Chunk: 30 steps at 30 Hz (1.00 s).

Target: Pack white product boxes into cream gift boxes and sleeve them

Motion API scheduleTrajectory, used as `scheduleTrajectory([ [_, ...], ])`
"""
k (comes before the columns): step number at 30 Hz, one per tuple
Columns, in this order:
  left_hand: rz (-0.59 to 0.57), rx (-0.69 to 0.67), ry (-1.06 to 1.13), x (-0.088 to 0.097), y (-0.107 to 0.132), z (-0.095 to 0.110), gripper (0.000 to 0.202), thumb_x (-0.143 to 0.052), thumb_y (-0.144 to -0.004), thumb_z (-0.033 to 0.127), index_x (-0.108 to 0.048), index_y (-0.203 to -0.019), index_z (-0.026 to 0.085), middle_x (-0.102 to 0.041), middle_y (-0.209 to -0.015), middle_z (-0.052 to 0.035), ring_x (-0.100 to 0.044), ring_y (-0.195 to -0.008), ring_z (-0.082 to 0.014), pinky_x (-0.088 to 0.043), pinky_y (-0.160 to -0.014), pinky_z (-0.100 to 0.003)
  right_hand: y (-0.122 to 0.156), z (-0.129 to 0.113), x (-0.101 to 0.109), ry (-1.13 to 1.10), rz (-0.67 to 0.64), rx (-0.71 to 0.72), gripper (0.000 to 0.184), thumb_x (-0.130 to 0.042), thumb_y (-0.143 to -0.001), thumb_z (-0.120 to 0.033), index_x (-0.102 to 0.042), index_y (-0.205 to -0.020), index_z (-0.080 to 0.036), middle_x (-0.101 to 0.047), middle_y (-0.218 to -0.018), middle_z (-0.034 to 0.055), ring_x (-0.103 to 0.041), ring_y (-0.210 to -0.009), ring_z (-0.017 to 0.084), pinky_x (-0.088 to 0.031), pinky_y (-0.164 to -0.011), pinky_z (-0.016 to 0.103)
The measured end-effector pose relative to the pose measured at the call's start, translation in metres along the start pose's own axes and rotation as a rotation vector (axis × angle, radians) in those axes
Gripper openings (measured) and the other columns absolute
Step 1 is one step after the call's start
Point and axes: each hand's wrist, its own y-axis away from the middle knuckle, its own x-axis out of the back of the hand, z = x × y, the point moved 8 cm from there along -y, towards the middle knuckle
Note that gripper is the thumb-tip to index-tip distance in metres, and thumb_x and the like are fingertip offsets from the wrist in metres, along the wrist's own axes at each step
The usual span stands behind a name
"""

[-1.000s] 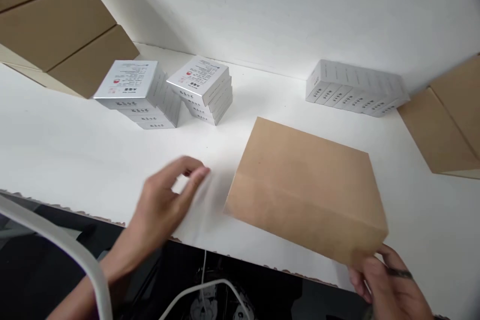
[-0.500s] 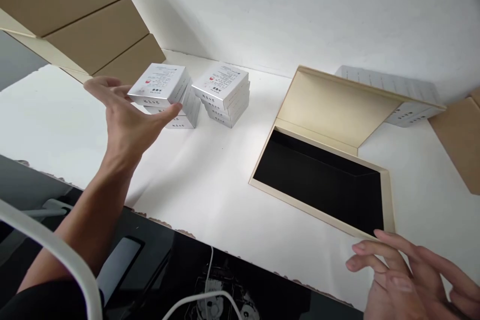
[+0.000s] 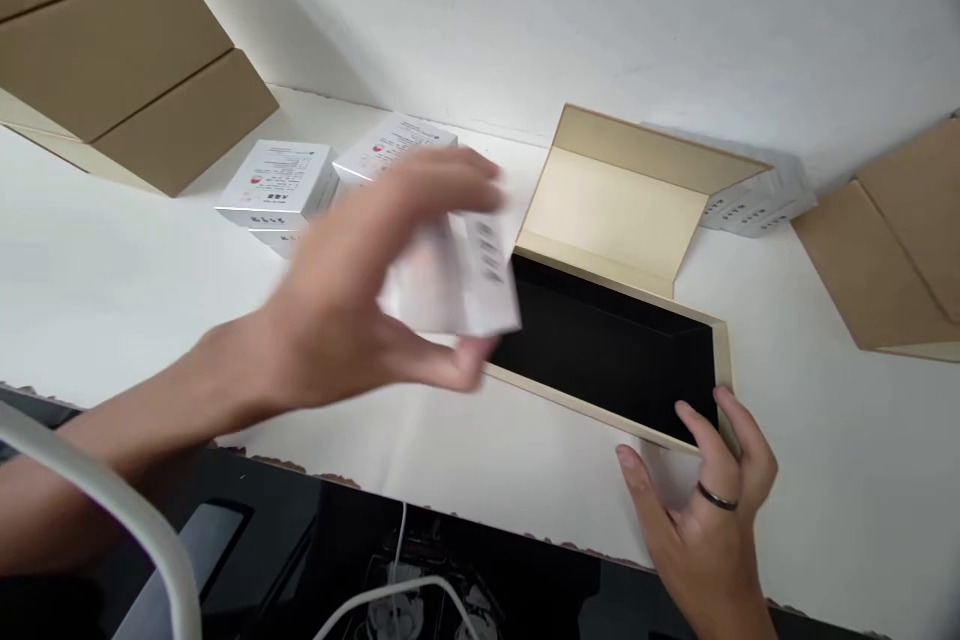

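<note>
My left hand (image 3: 352,290), blurred by motion, is closed around a small white printed box (image 3: 487,275) and holds it tilted above the left end of an open cream box (image 3: 585,405). This cream box has a black interior, and its folded lid stands up at the back. At its near right corner is my right hand (image 3: 712,510), fingers spread, with two fingertips over the rim and the thumb in front, apart from the wall. Left of the cream box are two stacks of similar small white boxes, the left stack (image 3: 274,180) and the right stack (image 3: 397,140), partly hidden by my left hand.
Large brown boxes (image 3: 127,50) lean at the back left, and another brown box (image 3: 885,250) stands at the right. More white boxes (image 3: 765,200) sit behind the raised lid. A white cable (image 3: 397,540) hangs below the table's ragged front edge.
My left hand has lifted a small white box from the left stack and carried it rightward. My right hand has moved onto the cream box's corner. The view has shifted somewhat.
</note>
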Motion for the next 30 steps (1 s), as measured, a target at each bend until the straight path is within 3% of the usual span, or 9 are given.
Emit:
scheduleTrajectory([
  [2,-0.317,-0.264,-0.062,-0.044,-0.002,0.046,0.059,-0.084,-0.074,0.028,-0.059,-0.127,0.027,-0.06,-0.141,-0.0044,-0.062,-0.128,-0.0265,-0.053,-0.105,-0.041,-0.001,-0.004,-0.004,-0.038,-0.017,-0.007,0.056,-0.069,-0.096,-0.042,-0.047,-0.145,-0.028,-0.031,-0.163,0.0177,-0.034,-0.152,0.04,-0.036,-0.118,0.071],
  [5,-0.629,-0.3,-0.256,-0.095,-0.01,0.068,0.05,-0.086,-0.07,0.016,-0.067,-0.115,0.029,-0.061,-0.136,-0.0046,-0.066,-0.115,-0.0311,-0.054,-0.099,-0.043,0.002,0.0,-0.002,-0.05,-0.004,-0.004,0.048,-0.068,-0.096,-0.042,-0.05,-0.139,-0.028,-0.033,-0.163,0.0168,-0.034,-0.153,0.039,-0.034,-0.119,0.071],
  [10,-0.895,-0.211,-0.27,-0.143,-0.023,0.059,0.027,-0.091,-0.068,0.022,-0.073,-0.09,0.023,-0.067,-0.096,-0.0061,-0.063,-0.071,-0.0235,-0.048,-0.065,-0.033,0.007,0.007,-0.002,-0.067,-0.012,0.008,0.041,-0.065,-0.098,-0.041,-0.05,-0.134,-0.027,-0.036,-0.162,0.0165,-0.035,-0.153,0.036,-0.038,-0.117,0.066],
  [14,-1.11,-0.014,-0.226,-0.158,-0.01,0.032,0.031,-0.079,-0.084,0.056,-0.077,-0.084,0.026,-0.071,-0.087,-0.0069,-0.066,-0.075,-0.027,-0.045,-0.062,-0.033,0.009,0.013,0.003,-0.083,-0.008,0.034,0.034,-0.059,-0.101,-0.037,-0.05,-0.132,-0.026,-0.036,-0.162,0.0161,-0.035,-0.153,0.034,-0.034,-0.119,0.065],
  [18,-0.932,0.047,0.047,-0.142,-0.003,0.031,0.038,-0.085,-0.075,0.063,-0.079,-0.09,0.03,-0.075,-0.088,-0.0051,-0.073,-0.082,-0.0277,-0.05,-0.064,-0.031,0.012,0.023,0.01,-0.103,-0.033,0.045,0.03,-0.053,-0.104,-0.036,-0.049,-0.131,-0.025,-0.036,-0.162,0.016,-0.037,-0.153,0.033,-0.034,-0.119,0.064],
  [22,-0.673,-0.034,0.124,-0.105,0.008,0.042,0.028,-0.085,-0.081,0.041,-0.075,-0.105,0.031,-0.076,-0.112,-0.0018,-0.074,-0.106,-0.025,-0.059,-0.084,-0.033,0.016,0.026,0.013,-0.107,-0.026,0.044,0.031,-0.046,-0.106,-0.039,-0.049,-0.134,-0.025,-0.035,-0.162,0.0168,-0.036,-0.153,0.032,-0.031,-0.121,0.064],
  [24,-0.418,-0.101,0.066,-0.072,0.008,0.037,0.013,-0.073,-0.093,0.032,-0.071,-0.106,0.028,-0.076,-0.112,0.0005,-0.074,-0.101,-0.0191,-0.06,-0.088,-0.033,0.017,0.022,0.013,-0.101,-0.003,0.054,0.033,-0.046,-0.106,-0.039,-0.048,-0.136,-0.024,-0.033,-0.163,0.0173,-0.033,-0.154,0.032,-0.028,-0.122,0.064],
  [27,0.158,-0.168,-0.328,-0.001,0.013,0.008,0.018,-0.071,-0.094,0.026,-0.064,-0.11,0.02,-0.071,-0.119,-0.0035,-0.067,-0.116,-0.0196,-0.058,-0.102,-0.038,0.016,0.018,0.012,-0.106,0.027,0.072,0.035,-0.05,-0.104,-0.036,-0.047,-0.137,-0.024,-0.031,-0.163,0.0174,-0.032,-0.154,0.033,-0.026,-0.123,0.065],
  [30,0.444,0.123,-0.712,0.053,0.025,-0.048,0.053,-0.08,-0.085,0.021,-0.054,-0.131,0.012,-0.057,-0.143,-0.0124,-0.051,-0.14,-0.0288,-0.05,-0.115,-0.052,0.013,0.016,0.012,-0.103,0.043,0.092,0.041,-0.061,-0.1,-0.032,-0.047,-0.137,-0.024,-0.033,-0.16,0.0179,-0.034,-0.152,0.033,-0.028,-0.123,0.062],
])
